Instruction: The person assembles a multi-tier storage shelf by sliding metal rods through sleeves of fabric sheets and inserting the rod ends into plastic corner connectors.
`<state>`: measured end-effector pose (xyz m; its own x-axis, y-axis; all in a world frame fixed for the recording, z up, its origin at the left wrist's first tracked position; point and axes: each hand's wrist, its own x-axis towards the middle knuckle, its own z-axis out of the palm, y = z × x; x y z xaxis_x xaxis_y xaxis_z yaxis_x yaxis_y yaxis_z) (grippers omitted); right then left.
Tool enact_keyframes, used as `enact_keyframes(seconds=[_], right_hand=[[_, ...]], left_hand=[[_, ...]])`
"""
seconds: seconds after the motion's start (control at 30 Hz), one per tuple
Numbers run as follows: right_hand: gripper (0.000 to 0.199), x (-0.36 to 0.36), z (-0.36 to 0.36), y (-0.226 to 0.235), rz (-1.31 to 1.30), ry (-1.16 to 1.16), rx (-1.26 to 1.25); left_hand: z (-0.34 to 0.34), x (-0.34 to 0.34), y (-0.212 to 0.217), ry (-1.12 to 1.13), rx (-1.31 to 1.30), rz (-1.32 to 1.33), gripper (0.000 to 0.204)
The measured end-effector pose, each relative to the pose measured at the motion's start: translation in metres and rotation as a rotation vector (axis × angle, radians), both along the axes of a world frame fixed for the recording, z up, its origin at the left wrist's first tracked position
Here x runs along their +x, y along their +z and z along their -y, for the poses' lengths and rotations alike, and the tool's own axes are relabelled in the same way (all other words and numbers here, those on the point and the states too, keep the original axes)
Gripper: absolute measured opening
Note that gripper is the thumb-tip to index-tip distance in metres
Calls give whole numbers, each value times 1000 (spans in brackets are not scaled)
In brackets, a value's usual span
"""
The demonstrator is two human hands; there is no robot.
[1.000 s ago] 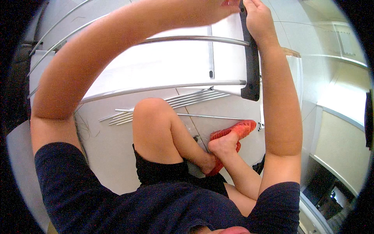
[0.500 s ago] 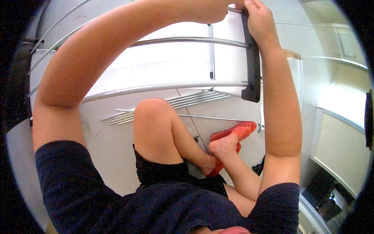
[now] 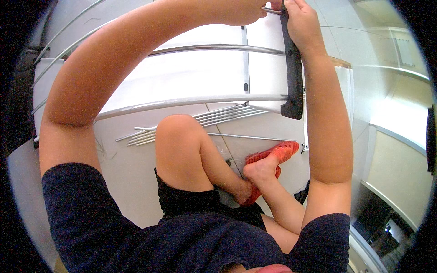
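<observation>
Left hand (image 3: 241, 12) curls around a metal rod (image 3: 274, 11) at the black end piece (image 3: 293, 75), whose upper part the right hand (image 3: 302, 28) clasps; the step looks like fitting, the next move likely calling for steady alignment

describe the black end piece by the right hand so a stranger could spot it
At the top of the view, find the big white panel crossed by silver tubes. Follow the tubes right to the black end piece they meet, where the right hand touches its upper part. Unlike the thin, shiny tubes, it is flat and black.
</observation>
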<state>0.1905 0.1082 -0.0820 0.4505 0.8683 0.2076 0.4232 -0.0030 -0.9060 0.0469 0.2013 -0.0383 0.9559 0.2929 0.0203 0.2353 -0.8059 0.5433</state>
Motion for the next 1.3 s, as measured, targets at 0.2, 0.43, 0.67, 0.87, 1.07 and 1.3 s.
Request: enact_keyframes(seconds=[0.2,0.43,0.67,0.87,1.07,1.3], right_hand=[[26,1,0,-1,103,4,77],[27,1,2,1,124,22,27],[28,0,1,1,62,27,23],[30,1,0,2,151,2,53],[33,-6,1,6,154,-66,-18],[32,-10,-1,6,187,-78,-15]], left_hand=[[-5,2,-2,-55,39,159,24],[1,-3,8,-10,-4,83,23],[-4,1,-4,-41,83,112,27],[-15,-1,2,-101,47,252,20],[-70,36,-23,69,322,354,22],[-90,55,-41,65,294,245,17]])
